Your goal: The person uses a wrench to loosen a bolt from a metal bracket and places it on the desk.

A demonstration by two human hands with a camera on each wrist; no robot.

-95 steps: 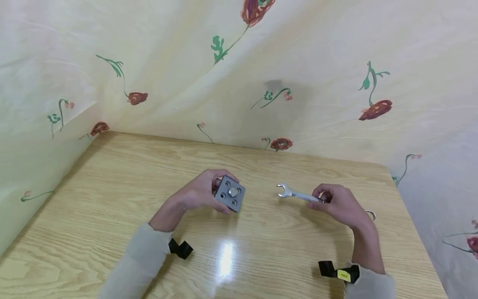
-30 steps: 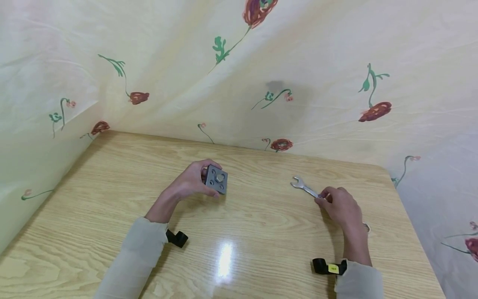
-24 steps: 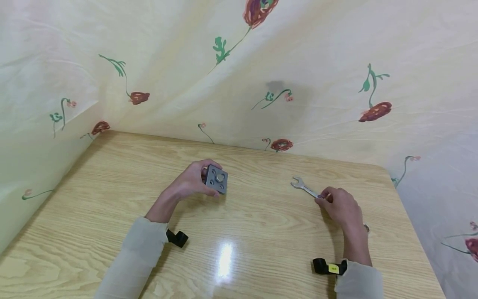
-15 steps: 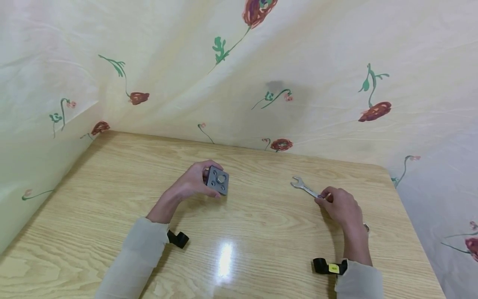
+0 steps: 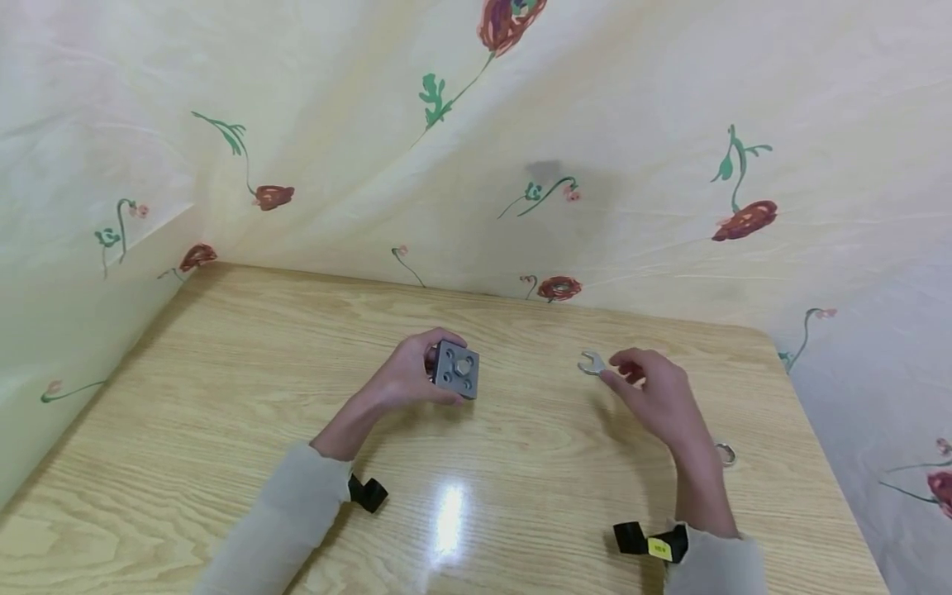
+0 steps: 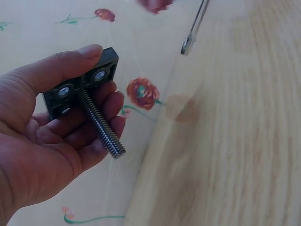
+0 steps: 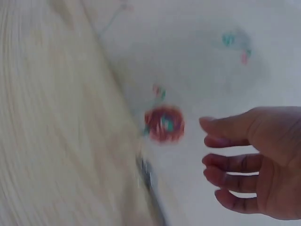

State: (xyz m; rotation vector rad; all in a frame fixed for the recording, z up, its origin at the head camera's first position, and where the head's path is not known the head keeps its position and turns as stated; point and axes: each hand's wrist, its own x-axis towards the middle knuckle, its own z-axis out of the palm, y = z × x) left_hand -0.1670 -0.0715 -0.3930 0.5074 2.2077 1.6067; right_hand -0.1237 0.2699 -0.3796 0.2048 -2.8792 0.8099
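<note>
My left hand [image 5: 402, 376] grips a dark square metal plate [image 5: 449, 382] with corner holes, raised above the table. A hex bolt head [image 5: 463, 367] stands at its centre; in the left wrist view the threaded shank [image 6: 101, 122] points out from the other side, thumb and fingers around the plate's edges. My right hand [image 5: 658, 397] holds nothing, its fingers loosely bent and apart. Below it lies a combination wrench [image 5: 592, 363], open end toward the plate. The hand and forearm hide the wrench's middle in the head view; its ring end shows past the wrist.
A light wood-grain table [image 5: 535, 496] spreads under both hands, with a bright light reflection near the front. Cream cloth [image 5: 357, 165] with painted flowers hangs behind and at both sides. Black straps [image 5: 650, 542] sit at both wrists.
My right hand has let go of the wrench, rising and moving slightly left; the wrench stays on the table. My left hand has shifted slightly right with the plate.
</note>
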